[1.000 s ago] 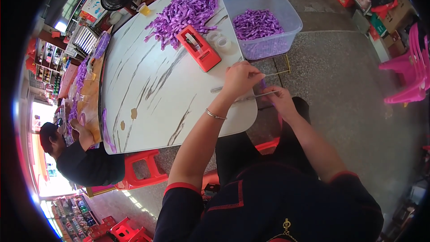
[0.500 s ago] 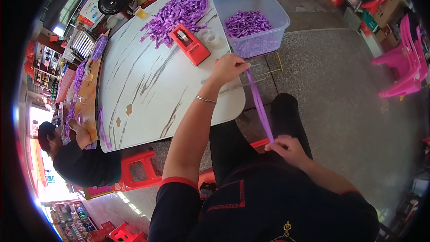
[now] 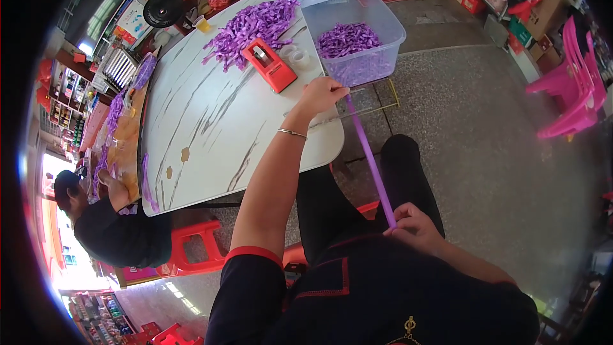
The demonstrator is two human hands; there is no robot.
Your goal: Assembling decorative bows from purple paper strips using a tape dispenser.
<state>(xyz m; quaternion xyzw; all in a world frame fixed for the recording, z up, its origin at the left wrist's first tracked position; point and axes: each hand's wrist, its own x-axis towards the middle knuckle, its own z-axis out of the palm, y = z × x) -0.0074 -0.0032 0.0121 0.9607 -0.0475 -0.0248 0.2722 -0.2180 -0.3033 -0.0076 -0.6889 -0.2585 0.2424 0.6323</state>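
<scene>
A long purple ribbon [image 3: 369, 155] is stretched between my two hands, off the right end of the table. My left hand [image 3: 321, 95] pinches its upper end just past the table edge. Lower down, over my lap, my right hand [image 3: 414, 227] grips the other end between thumb and fingers. The strip looks narrow and taut. On the tabletop beyond my left hand stands a red tape dispenser [image 3: 271, 66], with clear tape rolls [image 3: 298, 59] beside it. Behind it lies a heap of purple ribbon pieces [image 3: 255, 29].
A clear plastic bin [image 3: 389, 37] with more purple pieces stands right of the white marbled table [image 3: 211, 134]. Far left, another person [image 3: 115, 223] sits at a wooden table. Pink chairs [image 3: 571, 89] stand at right, and a red stool [image 3: 198, 246] at lower left.
My right hand has moved slightly down, toward my body. The ribbon, looser and wider before, is now pulled straight and narrow. My left hand keeps its pinch.
</scene>
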